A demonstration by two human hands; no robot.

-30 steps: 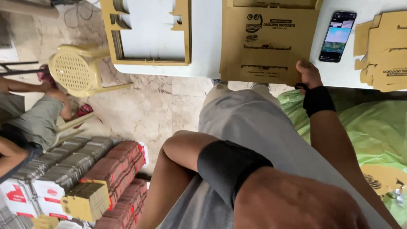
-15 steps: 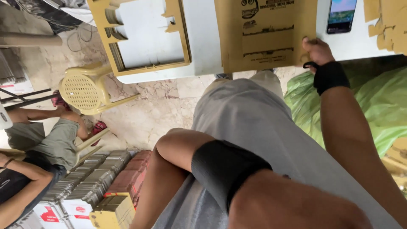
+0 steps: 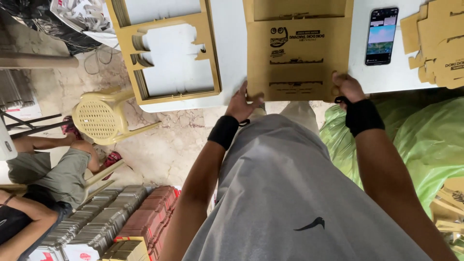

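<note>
The left hand (image 3: 245, 102) pinches the near left corner of a flat brown card (image 3: 297, 48), fingers closed on its edge. The right hand (image 3: 347, 86) grips the near right corner likewise. The card lies on the white bench (image 3: 232, 43), overhanging its near edge. A phone (image 3: 382, 35) lies just right; a cut-out frame (image 3: 166, 50) lies left.

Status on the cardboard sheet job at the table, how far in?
Done: punched-out cardboard frames lie stacked on the white table, and cut pieces are piled at the right edge. In hand: left hand and right hand each grip a near corner of a flat printed cardboard sheet. Left: that sheet still lies flat and looks whole.
</note>
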